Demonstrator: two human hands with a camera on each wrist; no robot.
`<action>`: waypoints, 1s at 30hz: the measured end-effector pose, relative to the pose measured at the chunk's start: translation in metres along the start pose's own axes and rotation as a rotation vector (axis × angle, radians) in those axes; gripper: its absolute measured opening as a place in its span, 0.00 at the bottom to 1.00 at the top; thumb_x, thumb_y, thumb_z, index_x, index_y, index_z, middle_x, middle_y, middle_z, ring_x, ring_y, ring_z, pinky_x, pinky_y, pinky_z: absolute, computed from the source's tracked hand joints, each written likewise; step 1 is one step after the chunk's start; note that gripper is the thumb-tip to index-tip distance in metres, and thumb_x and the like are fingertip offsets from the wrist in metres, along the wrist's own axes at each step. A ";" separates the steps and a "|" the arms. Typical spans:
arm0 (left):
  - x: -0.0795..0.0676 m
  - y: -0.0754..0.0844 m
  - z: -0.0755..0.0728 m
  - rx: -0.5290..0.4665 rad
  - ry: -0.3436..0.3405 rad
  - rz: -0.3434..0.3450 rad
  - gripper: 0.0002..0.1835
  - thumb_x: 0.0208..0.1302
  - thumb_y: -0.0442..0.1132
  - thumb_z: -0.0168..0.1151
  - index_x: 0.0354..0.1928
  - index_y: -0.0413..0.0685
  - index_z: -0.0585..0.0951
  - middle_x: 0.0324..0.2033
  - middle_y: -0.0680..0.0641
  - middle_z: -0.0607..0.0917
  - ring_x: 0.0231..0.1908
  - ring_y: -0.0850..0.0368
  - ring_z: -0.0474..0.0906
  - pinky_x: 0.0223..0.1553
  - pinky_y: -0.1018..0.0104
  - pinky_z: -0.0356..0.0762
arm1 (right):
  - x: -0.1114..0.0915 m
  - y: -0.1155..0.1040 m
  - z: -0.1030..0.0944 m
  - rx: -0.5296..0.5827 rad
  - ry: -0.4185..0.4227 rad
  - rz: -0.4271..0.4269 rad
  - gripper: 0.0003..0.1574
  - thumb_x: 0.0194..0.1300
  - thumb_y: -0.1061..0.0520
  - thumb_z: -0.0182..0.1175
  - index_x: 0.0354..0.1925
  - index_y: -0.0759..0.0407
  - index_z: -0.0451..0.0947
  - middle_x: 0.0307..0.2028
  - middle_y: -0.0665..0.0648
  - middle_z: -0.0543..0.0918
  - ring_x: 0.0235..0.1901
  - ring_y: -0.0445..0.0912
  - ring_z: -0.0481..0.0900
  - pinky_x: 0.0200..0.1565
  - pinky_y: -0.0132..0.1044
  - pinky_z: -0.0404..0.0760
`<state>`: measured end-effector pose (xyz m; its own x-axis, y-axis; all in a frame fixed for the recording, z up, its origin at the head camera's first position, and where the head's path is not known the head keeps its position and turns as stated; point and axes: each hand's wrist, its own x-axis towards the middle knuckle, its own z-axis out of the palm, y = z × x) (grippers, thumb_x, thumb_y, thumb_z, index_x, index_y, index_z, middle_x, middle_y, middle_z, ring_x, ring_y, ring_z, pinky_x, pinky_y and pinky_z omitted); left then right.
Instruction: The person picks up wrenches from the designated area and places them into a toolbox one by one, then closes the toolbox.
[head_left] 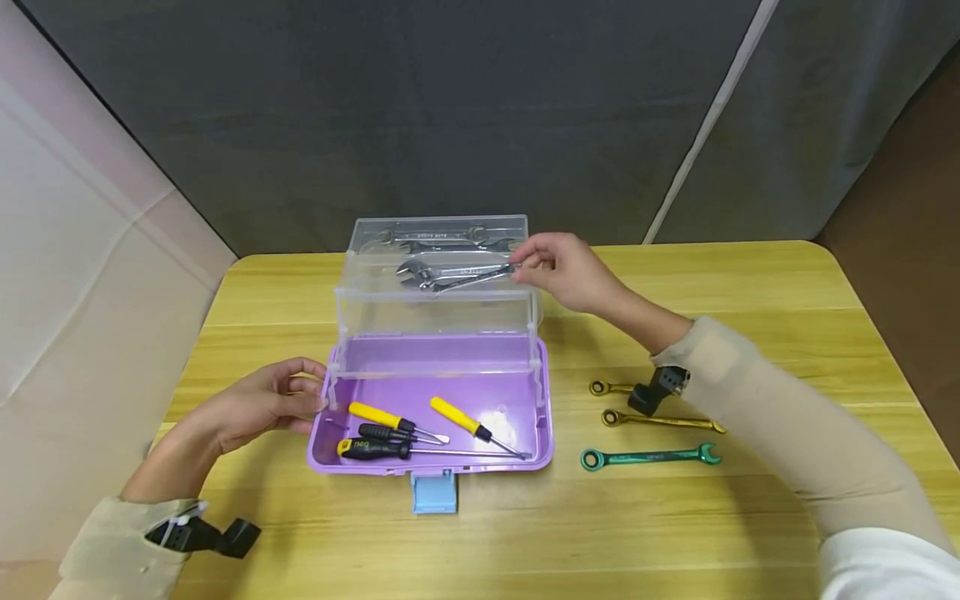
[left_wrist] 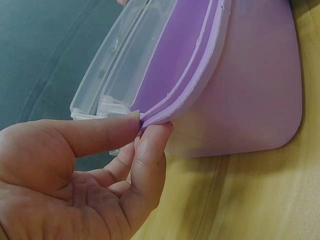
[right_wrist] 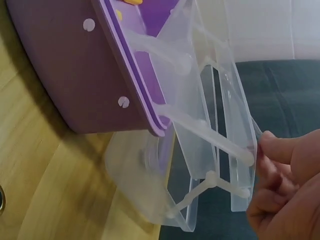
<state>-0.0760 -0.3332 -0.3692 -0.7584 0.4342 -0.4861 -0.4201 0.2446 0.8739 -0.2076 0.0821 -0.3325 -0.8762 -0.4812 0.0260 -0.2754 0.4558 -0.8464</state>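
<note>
A purple toolbox (head_left: 317, 454) stands with its clear trays (head_left: 435, 310) raised on hinged arms. At its left side, my left hand (head_left: 258, 404) pinches the purple rim (left_wrist: 187, 97) between thumb and forefinger. My right hand (head_left: 570, 271) is at the right end of the upper tray, thumb and bent fingers pinching the clear tray wall (right_wrist: 243, 135). Several silver wrenches lie in the trays, among them an adjustable wrench (head_left: 416, 272); the end of a slim wrench (head_left: 472, 279) reaches to my right fingertips. In the purple base are several screwdrivers, including a yellow-handled screwdriver (head_left: 453, 414) and a black-handled screwdriver (head_left: 375, 449).
Right of the toolbox, a green ratchet wrench (head_left: 648, 457) and two gold wrenches lie on the wooden table (head_left: 525, 542); one gold wrench (head_left: 660, 421) shows beside my wrist camera. A blue latch (head_left: 433, 493) hangs at the box's front. A dark curtain (head_left: 450, 108) stands behind.
</note>
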 end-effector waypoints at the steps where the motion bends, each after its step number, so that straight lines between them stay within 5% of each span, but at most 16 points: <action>1: 0.000 0.000 0.000 -0.001 0.000 -0.001 0.12 0.74 0.27 0.56 0.54 0.42 0.69 0.42 0.49 0.83 0.41 0.54 0.86 0.43 0.63 0.87 | 0.000 -0.001 0.000 -0.029 0.011 -0.004 0.12 0.67 0.62 0.68 0.49 0.63 0.84 0.39 0.57 0.84 0.35 0.47 0.75 0.37 0.33 0.73; 8: 0.000 -0.001 0.000 -0.008 0.003 -0.002 0.12 0.74 0.27 0.56 0.54 0.42 0.69 0.42 0.49 0.83 0.41 0.54 0.86 0.43 0.63 0.87 | 0.001 -0.002 0.002 -0.148 -0.005 0.019 0.13 0.66 0.61 0.70 0.49 0.61 0.86 0.38 0.57 0.76 0.40 0.51 0.68 0.41 0.39 0.68; 24: 0.001 -0.001 0.000 -0.005 0.002 -0.008 0.12 0.74 0.27 0.56 0.54 0.43 0.69 0.42 0.49 0.83 0.41 0.54 0.86 0.43 0.63 0.87 | 0.000 0.002 -0.001 -0.098 -0.040 0.035 0.13 0.68 0.59 0.68 0.50 0.61 0.85 0.35 0.57 0.74 0.34 0.50 0.69 0.32 0.36 0.68; 30: 0.002 -0.002 -0.001 -0.008 -0.002 -0.001 0.12 0.74 0.27 0.56 0.54 0.43 0.69 0.41 0.49 0.83 0.41 0.54 0.86 0.43 0.63 0.87 | -0.009 0.006 -0.009 -0.081 -0.018 -0.005 0.18 0.71 0.56 0.64 0.55 0.62 0.81 0.40 0.58 0.79 0.38 0.52 0.74 0.40 0.39 0.75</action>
<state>-0.0773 -0.3334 -0.3720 -0.7573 0.4356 -0.4867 -0.4248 0.2375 0.8736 -0.2052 0.0957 -0.3334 -0.8678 -0.4965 0.0204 -0.3119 0.5122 -0.8002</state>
